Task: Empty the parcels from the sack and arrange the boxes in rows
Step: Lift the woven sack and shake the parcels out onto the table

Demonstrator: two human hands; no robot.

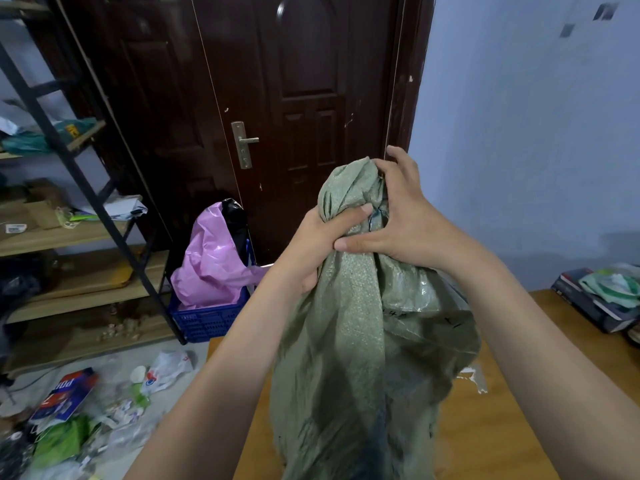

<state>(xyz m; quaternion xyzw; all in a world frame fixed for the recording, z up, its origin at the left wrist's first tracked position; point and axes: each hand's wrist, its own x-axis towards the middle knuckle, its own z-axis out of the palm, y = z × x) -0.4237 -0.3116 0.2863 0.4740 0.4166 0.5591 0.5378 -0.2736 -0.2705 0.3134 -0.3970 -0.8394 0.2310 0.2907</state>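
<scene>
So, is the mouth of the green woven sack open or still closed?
Closed. The green woven sack is bunched into a knot at its top, gripped by both hands, left and right.

Dark door [294, 98] shut. Blue crate [207, 317] holds pink bag [211, 258]. Litter on floor [114, 362]. Books [588, 299] on desk [485, 427].

dark door [277, 98], pale wall [519, 133], wooden shelves [69, 233]

Two bare forearms are showing, coming in from about 7 and 5 o'clock, with no sleeves, watch, bands or rings visible on them. The left hand [317, 242] and the right hand [403, 216] are wearing no gloves. Fingernails are showing short and unpainted on the thumbs near the centre.
</scene>
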